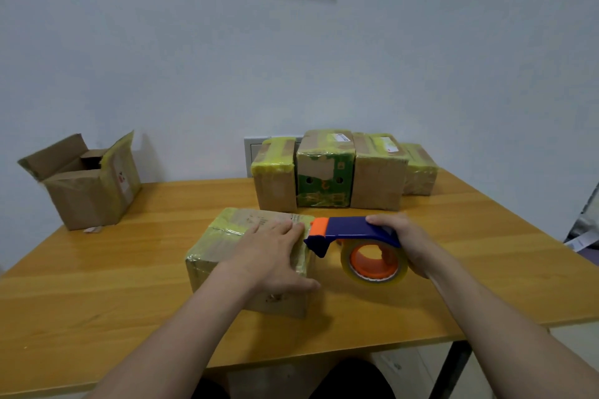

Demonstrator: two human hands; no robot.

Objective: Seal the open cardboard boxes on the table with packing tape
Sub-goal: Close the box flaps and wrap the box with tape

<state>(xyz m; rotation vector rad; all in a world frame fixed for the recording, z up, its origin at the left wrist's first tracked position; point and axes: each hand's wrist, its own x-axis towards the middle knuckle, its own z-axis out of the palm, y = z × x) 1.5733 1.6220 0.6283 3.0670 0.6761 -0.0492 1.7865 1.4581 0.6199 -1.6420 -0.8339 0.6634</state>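
My left hand flat on the taped box mid-counter, fingers straight, right hand gripping the tape dispenser at the box's edge.

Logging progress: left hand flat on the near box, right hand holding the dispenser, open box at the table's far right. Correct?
No: the head view shows the open box at the far left. The left hand flat on the near box and the right hand holding the dispenser are right.
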